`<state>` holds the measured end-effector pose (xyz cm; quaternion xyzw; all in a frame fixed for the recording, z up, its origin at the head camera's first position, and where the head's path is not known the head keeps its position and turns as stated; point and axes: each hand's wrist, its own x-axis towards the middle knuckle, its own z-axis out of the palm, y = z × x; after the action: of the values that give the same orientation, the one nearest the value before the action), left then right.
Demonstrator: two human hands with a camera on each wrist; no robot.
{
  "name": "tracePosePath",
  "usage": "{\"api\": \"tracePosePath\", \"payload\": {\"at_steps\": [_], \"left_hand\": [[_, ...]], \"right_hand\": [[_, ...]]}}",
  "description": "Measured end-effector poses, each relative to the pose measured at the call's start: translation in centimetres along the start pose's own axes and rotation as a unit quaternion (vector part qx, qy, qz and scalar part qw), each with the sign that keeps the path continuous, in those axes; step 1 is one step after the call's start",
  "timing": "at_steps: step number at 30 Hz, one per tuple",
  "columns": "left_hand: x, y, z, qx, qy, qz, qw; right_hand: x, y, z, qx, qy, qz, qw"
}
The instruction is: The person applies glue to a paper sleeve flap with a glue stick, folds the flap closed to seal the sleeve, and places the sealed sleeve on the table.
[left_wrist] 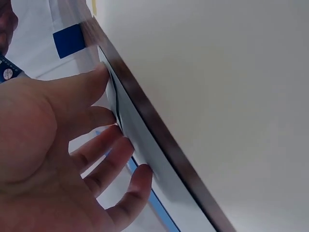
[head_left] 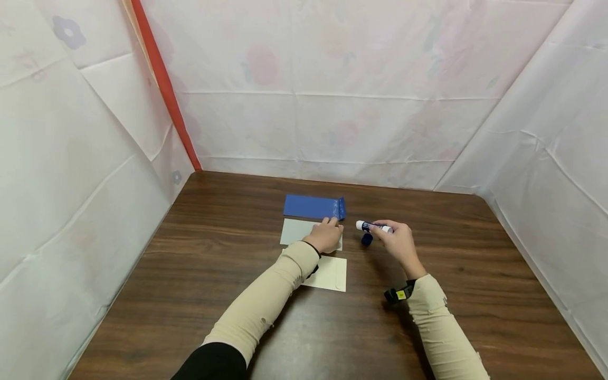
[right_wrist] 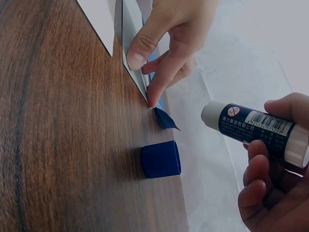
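Note:
My left hand (head_left: pixel 326 236) rests on a pale grey envelope (head_left: pixel 292 232) lying on the table. In the left wrist view its thumb and spread fingertips (left_wrist: pixel 142 174) press on the envelope, whose paper edge bows between thumb and forefinger. Off to the right, my right hand (head_left: pixel 400 241) holds an uncapped glue stick (right_wrist: pixel 260 128) between thumb and fingers. The stick's white end points left, raised above the table. Its dark blue cap (right_wrist: pixel 159 159) stands on the wood below.
Beyond the grey envelope lies a blue envelope (head_left: pixel 309 206) with its patterned flap (head_left: pixel 341 209) raised at the right end. A cream envelope (head_left: pixel 330 272) lies nearer, partly under my left forearm. Pale sheeting (head_left: pixel 294 126) hangs around the wooden table (head_left: pixel 204 253).

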<state>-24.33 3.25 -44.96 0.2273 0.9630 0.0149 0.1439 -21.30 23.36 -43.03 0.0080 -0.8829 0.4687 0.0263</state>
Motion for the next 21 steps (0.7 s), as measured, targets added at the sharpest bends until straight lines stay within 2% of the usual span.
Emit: {"api": "tracePosePath", "payload": {"at_steps": [4, 11, 14, 17, 21], "left_hand": [[0.11, 0.09, -0.14, -0.007, 0.007, 0.0, 1.0], [-0.45, 0.21, -0.67, -0.017, -0.03, 0.008, 0.9994], [-0.55, 0.22, -0.75, -0.012, -0.034, 0.007, 0.9993], [-0.64, 0.28, -0.82, -0.003, -0.023, 0.008, 0.9997], [-0.67, 0.34, -0.83, -0.002, 0.01, 0.011, 0.9999]], "right_hand": [[0.05, 0.01, -0.07, -0.001, 0.0, -0.005, 1.0], [-0.19, 0.03, -0.04, 0.001, 0.007, -0.005, 1.0], [-0.21, 0.18, 0.0, 0.005, 0.005, -0.002, 1.0], [-0.19, 0.31, 0.02, 0.006, 0.005, -0.001, 1.0], [-0.15, 0.35, 0.02, 0.008, 0.006, -0.002, 1.0]]}}
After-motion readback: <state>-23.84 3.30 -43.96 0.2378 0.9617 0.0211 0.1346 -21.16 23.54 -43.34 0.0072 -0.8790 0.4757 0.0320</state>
